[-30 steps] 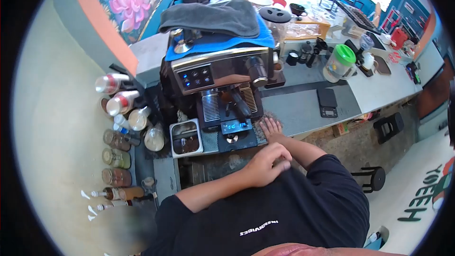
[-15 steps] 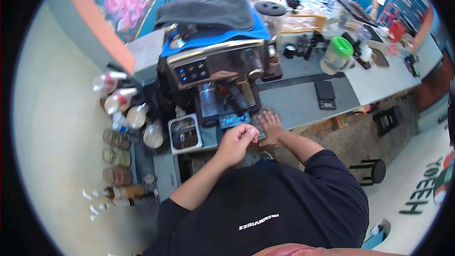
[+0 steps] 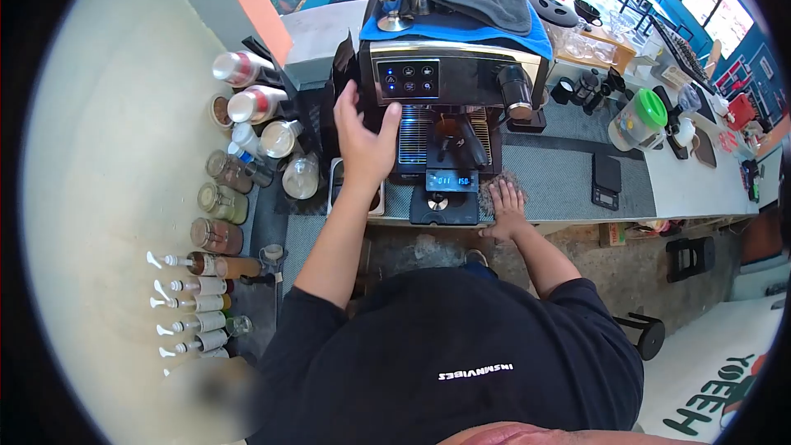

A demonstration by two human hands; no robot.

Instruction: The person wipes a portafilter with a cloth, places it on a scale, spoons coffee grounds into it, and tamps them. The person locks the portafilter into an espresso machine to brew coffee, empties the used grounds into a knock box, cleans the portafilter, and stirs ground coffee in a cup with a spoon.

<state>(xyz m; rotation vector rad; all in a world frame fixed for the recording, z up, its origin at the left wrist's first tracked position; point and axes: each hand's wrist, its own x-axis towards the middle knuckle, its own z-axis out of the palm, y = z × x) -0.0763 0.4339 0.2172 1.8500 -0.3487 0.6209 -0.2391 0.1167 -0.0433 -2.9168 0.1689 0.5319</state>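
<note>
Left hand (image 3: 367,144) up by the espresso machine (image 3: 461,74), fingers spread, empty. Right hand (image 3: 507,216) flat on the shaggy cloth (image 3: 507,175) beside it on the counter (image 3: 560,177), fingers splayed, not gripping. Cloth's likely soft, light: pinch an edge. Machine's likely heavy, rigid.

I have room to slide the right hand (image 3: 507,209) along the counter (image 3: 554,185) to the black scale (image 3: 606,180), but the espresso machine (image 3: 468,74) blocks the left hand (image 3: 367,144) rightward, and jars (image 3: 221,203) stand farther left.
</note>
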